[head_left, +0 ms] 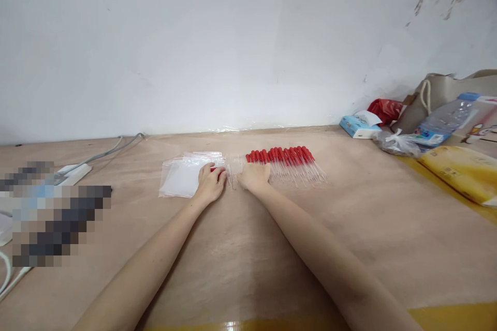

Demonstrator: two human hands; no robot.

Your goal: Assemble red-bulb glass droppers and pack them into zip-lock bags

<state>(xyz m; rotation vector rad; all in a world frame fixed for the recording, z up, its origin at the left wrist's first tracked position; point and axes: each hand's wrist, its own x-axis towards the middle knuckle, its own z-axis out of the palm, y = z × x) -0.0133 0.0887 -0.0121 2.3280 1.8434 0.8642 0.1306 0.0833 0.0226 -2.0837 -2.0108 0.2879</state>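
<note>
My left hand rests at the right edge of a stack of clear plastic bags, fingers curled. A bit of a red rubber bulb shows between its thumb and fingers. Thin clear tubes lie between my two hands. My right hand is closed at the right side of these tubes; its fingertips point left, and what they hold is hidden. Just right of it, a row of droppers with red bulbs lies side by side, bulbs toward the wall and clear stems toward me.
At the back right stand a blue tissue pack, a red plastic bag, a plastic bottle and a paper bag. A yellow packet lies nearer. On the left are a white power strip, cables and a blurred-out area.
</note>
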